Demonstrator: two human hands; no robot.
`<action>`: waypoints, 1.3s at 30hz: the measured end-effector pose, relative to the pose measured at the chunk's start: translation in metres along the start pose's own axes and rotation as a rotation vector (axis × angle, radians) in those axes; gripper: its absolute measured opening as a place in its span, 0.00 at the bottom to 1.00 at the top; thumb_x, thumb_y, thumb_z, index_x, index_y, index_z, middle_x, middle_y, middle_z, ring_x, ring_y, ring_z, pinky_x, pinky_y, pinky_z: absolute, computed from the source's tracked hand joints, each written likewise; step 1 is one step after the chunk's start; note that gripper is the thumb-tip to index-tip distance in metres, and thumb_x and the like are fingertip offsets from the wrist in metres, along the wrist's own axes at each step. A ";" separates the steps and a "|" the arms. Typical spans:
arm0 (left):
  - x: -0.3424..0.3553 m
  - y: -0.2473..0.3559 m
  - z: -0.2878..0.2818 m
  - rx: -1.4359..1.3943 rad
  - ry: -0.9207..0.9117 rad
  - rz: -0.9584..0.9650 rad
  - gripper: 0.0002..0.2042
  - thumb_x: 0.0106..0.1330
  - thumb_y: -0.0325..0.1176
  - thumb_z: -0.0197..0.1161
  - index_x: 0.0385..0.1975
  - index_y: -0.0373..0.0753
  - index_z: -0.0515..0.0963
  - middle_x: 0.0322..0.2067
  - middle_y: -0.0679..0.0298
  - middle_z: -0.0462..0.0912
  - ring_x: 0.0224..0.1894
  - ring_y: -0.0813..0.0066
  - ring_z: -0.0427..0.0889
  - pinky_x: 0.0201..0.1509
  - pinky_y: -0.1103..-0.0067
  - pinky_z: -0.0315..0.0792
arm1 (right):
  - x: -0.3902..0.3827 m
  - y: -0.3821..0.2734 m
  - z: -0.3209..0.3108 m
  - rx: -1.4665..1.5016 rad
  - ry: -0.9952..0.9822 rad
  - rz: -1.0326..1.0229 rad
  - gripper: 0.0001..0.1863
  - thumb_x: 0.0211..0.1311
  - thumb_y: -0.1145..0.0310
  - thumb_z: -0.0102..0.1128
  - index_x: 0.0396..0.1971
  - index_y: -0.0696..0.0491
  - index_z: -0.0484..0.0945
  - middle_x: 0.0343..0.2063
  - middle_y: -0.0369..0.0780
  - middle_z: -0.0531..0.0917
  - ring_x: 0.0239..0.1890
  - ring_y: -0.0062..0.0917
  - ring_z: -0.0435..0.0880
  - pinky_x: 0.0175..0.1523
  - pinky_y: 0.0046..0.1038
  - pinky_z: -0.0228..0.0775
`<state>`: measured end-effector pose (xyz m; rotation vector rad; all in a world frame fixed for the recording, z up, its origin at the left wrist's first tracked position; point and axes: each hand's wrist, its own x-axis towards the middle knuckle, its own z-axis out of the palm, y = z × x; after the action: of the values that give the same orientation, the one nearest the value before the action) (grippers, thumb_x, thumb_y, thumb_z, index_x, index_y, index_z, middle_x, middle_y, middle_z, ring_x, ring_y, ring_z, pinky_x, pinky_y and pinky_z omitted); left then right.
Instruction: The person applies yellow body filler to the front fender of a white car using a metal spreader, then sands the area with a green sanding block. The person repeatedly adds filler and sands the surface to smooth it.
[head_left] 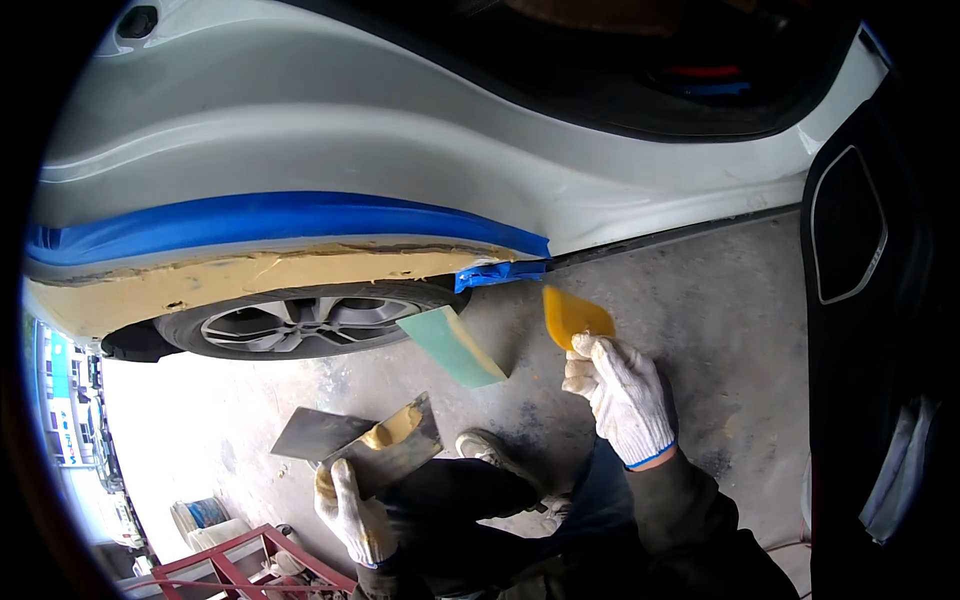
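Observation:
My left hand (352, 512), in a white knit glove, is closed on two flat metal putty plates. One is a bare dark plate (315, 434); the other, a smeared plate (405, 455), carries a dab of tan putty (392, 430). My right hand (628, 398), also gloved, pinches a yellow spreader (578, 318) below the car's lower edge. Between the hands and the wheel shows a green flat spreader (455, 345) with a tan-coated edge; whether it lies on the floor or is in the air I cannot tell. Tan putty (210, 290) covers the wheel-arch edge below blue masking tape (290, 212).
The white car body (300, 125) spans the top, its wheel (310, 325) under the arch. On the right stands an open door (850, 230). A red metal frame (250, 565) is at the lower left, beside a round roll (200, 515). My shoe (485, 447) rests on the concrete floor (720, 330).

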<state>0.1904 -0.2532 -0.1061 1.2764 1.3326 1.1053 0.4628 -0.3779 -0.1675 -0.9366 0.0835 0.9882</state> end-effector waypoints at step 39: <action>-0.031 0.032 0.013 -0.034 -0.142 -0.035 0.07 0.69 0.26 0.62 0.40 0.28 0.79 0.31 0.67 0.81 0.34 0.85 0.74 0.41 0.85 0.69 | -0.076 0.004 0.095 -0.809 -0.215 -0.356 0.17 0.54 0.71 0.75 0.39 0.63 0.77 0.35 0.45 0.87 0.36 0.24 0.87 0.45 0.26 0.80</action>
<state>0.2077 -0.2830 -0.0745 1.2774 1.2211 0.9907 0.3839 -0.3607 -0.0763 -1.5033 -0.6896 0.7773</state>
